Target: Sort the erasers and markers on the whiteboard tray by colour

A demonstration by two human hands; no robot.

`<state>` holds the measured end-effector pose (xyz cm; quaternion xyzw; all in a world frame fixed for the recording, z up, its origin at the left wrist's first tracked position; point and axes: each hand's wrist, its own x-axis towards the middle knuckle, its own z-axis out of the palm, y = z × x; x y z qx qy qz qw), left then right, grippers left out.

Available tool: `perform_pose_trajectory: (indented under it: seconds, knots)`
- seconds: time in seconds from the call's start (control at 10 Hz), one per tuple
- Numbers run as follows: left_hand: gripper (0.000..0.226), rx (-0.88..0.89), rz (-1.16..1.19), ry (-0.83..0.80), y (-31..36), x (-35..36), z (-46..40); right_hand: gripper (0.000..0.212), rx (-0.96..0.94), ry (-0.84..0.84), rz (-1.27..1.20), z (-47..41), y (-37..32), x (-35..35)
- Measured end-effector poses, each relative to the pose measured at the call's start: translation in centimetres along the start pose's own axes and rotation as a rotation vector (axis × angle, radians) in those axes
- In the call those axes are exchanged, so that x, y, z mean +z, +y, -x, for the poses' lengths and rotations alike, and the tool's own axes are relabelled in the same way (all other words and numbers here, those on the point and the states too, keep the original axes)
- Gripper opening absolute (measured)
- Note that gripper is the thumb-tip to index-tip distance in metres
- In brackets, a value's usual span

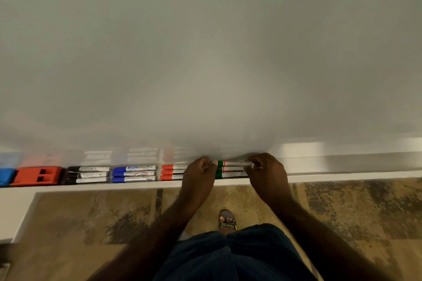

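Dark shorts (230, 255) and one sandalled foot (227, 220) stood closest, on a mottled brown floor (91, 223). Above them ran the white whiteboard tray (342, 177), its front edge crossing the view from left to right. My left hand (198, 173) and right hand (267, 171) reached over that edge near the tray's middle. Each grip was narrow: I pinched the top green marker (233, 163) at both ends, the left thumb at the cap, the right fingertips at the tail. Two more green markers (231, 172) lay just beneath it, toward the front edge. To the left along the tray lay three red markers (172, 172), partly hidden by my left hand, then three blue markers (133, 173), three black markers (88, 175), a red eraser (37, 175), and a blue eraser (6, 175) at the far left end.
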<state>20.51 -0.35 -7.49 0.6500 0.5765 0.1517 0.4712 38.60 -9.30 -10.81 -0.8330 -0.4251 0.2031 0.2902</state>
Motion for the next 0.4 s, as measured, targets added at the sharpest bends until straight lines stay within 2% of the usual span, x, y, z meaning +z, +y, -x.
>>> perform_pose_trajectory:
  seconds: [0.2, 0.4]
  knots:
    - [0.04, -0.028, -0.038, 0.061, -0.5, -1.7, 1.3, 0.025, -0.276, 0.004, 0.09, 0.9, -2.3, 1.1]
    - [0.044, -0.041, -0.034, 0.143, -2.6, -4.0, 2.7, 0.032, -0.456, -0.029, 0.121, 2.3, -5.4, 3.1]
